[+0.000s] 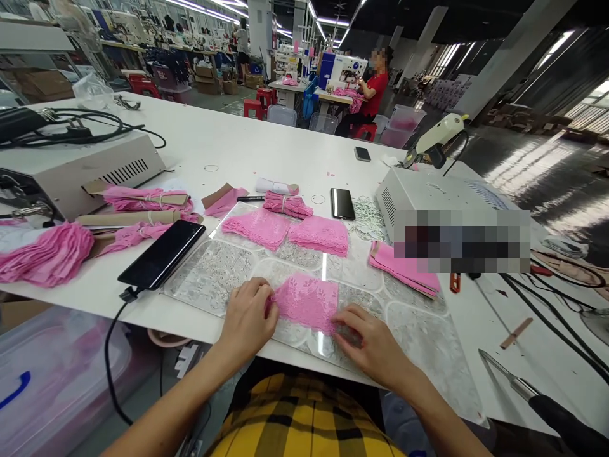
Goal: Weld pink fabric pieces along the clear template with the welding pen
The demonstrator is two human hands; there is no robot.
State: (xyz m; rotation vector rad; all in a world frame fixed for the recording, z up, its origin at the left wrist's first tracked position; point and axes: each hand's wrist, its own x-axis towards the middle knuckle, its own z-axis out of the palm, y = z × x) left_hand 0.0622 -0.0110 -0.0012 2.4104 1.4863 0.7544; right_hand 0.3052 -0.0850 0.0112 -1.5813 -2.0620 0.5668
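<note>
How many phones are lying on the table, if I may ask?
3: a cabled phone at left, a black phone near the middle, a third phone farther back; others may be hidden.

Both forearms reaching forward, hands (251, 311) (364, 339) low, fingers curled

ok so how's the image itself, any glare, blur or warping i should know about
Head view: white glare streaks cross the glossy board, one running behind the pink lace piece; bright window reflections streak the floor at right; wide-angle stretch toward the edges; mosaic blocks hide part of the box at right and a background person's face; the distant machines look soft.
</note>
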